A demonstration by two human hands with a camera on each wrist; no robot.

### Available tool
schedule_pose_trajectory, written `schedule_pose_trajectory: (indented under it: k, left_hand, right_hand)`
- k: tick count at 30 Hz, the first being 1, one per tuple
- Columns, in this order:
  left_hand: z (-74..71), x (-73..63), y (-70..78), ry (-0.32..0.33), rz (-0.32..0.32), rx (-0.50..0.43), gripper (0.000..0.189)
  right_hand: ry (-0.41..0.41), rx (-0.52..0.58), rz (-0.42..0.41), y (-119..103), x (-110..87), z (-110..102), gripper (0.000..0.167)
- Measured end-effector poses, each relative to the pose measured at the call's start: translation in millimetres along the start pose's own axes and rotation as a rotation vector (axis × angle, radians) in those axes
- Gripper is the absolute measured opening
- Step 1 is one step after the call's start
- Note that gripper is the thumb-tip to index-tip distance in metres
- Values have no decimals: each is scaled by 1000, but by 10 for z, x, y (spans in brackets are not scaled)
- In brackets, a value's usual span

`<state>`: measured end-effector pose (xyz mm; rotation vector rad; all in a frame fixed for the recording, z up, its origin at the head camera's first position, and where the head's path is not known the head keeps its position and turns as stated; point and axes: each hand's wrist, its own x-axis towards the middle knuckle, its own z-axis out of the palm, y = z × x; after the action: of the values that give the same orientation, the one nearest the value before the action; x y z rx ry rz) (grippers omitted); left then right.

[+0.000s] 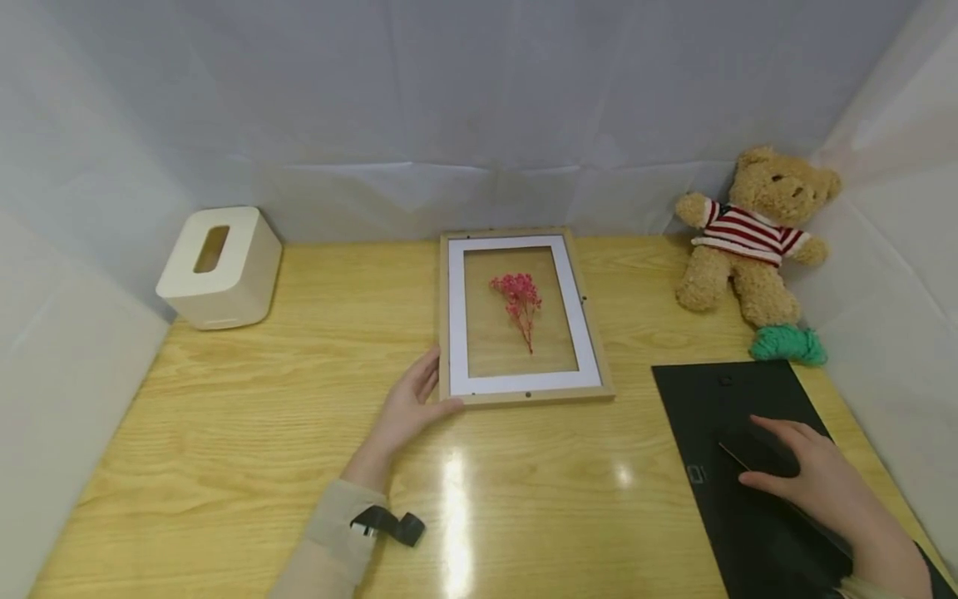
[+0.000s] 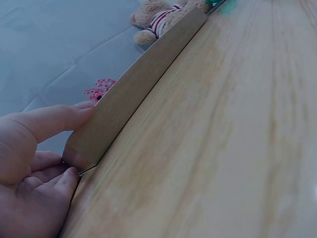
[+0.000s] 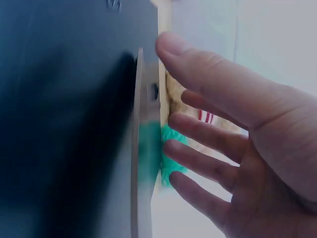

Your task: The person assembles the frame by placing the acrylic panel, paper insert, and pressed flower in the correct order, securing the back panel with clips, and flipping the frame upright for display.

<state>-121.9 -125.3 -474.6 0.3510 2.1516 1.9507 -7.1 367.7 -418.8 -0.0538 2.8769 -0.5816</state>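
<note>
Pinching nr L corner of wooden frame (image 1: pixel 561 395) w/ L hand (image 1: pixel 407 406), w/ thumb over nr edge and other fingers bent round L side. Have frame extending fwd & R of L fingers on wood-grain surface (image 1: pixel 224 433); can't tell if gripped corner sits slightly raised. Can see white mat (image 1: pixel 539 381) and pink flower sprig (image 1: pixel 518 291) inside it, fwd-R of same fingers. Reaching over black board (image 1: pixel 696 416) w/ R hand (image 1: pixel 819 482), w/ fingers spread, well apart from thumb. Can see thin flap edge (image 1: pixel 737 457) btwn R thumb & fingers; can't tell if touching. Can spot green yarn bundle (image 1: pixel 787 344) beyond R fingers, nr far edge of board, then teddy bear (image 1: pixel 741 237) in striped top behind. Also see cream tissue box (image 1: pixel 239 295) fwd-L, well apart from L fingers.
</note>
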Motion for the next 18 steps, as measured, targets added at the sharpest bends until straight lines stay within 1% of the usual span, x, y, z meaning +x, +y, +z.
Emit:
schedule_pose_trajectory:
  k: [6, 12, 15, 18]
  left_hand:
    - [5, -1, 16, 3, -23, 13, 95]
    - [6, -6, 27, 0, -27, 15, 96]
    - [7, -7, 25, 0, -27, 20, 96]
    - [6, -7, 17, 4, -31, 23, 97]
  right_hand:
    - [2, -47, 15, 179, -111, 59, 95]
    - [7, -32, 41, 280, -141, 123, 88]
    - [52, -16, 14, 295, -141, 160, 78]
    - [130, -12, -36, 290, -131, 212, 68]
